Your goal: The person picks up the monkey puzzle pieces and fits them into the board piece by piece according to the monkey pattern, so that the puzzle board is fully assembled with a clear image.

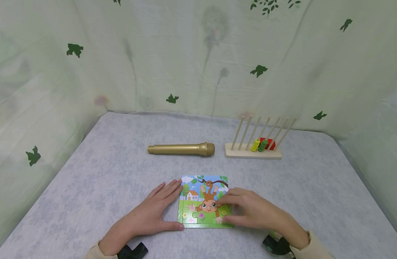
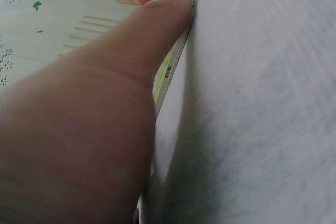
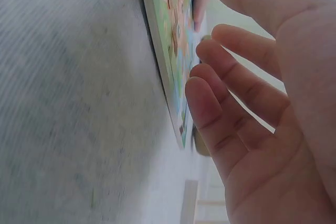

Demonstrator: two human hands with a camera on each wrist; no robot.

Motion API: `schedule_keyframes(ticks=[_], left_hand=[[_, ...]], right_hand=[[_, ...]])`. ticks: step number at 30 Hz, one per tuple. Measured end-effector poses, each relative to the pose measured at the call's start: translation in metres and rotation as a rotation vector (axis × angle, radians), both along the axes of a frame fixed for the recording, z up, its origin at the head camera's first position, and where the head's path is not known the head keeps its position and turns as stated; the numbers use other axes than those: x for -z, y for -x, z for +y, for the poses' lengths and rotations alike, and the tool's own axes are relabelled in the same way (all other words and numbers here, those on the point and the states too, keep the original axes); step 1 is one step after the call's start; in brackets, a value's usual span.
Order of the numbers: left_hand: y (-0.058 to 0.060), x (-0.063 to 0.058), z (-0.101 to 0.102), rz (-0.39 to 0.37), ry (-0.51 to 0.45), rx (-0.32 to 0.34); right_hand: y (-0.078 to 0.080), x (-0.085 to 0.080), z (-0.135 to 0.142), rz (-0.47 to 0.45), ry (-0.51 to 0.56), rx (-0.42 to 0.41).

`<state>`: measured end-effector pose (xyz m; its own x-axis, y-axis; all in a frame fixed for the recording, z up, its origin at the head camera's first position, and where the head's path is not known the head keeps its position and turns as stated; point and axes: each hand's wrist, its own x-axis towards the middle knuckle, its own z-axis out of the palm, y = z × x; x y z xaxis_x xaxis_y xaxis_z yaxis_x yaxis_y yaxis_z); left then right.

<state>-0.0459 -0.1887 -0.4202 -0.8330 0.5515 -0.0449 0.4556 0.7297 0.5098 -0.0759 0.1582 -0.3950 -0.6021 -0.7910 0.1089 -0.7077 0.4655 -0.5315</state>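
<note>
A square jigsaw puzzle [image 1: 198, 212] with a hanging monkey, a small house and flowers lies flat on the table, its pieces fitted together in a frame. At its left side rests my left hand [image 1: 153, 212], fingers straight, with fingertips at the upper left edge and the thumb at the lower left corner. My right hand [image 1: 253, 208] is over the puzzle's right side, fingers loosely bent and spread from the thumb. In the right wrist view the fingers [image 3: 205, 100] hold nothing and stand close above the puzzle board [image 3: 163, 40].
Behind the puzzle lies a gold microphone [image 1: 179, 149]. To its right stands a wooden bead rack [image 1: 253, 155] with upright pegs, yellow and green beads [image 1: 263, 145] and a red piece [image 1: 271, 144]. A pale curtain [image 1: 185, 54] with leaf prints hangs behind the table [image 1: 98, 172].
</note>
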Motion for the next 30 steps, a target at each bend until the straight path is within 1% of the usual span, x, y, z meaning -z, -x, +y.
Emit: schedule_keyframes(ticks=[7,21,24,30], left_hand=[[0.000,0.000,0.000,-0.006,-0.001,-0.006],[0.001,0.000,0.000,-0.011,0.000,0.000],[0.001,0.000,0.000,-0.012,0.003,-0.001],[0.001,0.000,0.000,-0.015,-0.001,-0.001]], right_hand=[[-0.002,0.000,0.013,0.013,0.026,0.026],[-0.010,-0.002,0.045,-0.044,0.028,0.123],[-0.011,-0.002,0.051,-0.052,0.028,0.133],[-0.015,0.002,0.063,-0.046,0.019,0.163]])
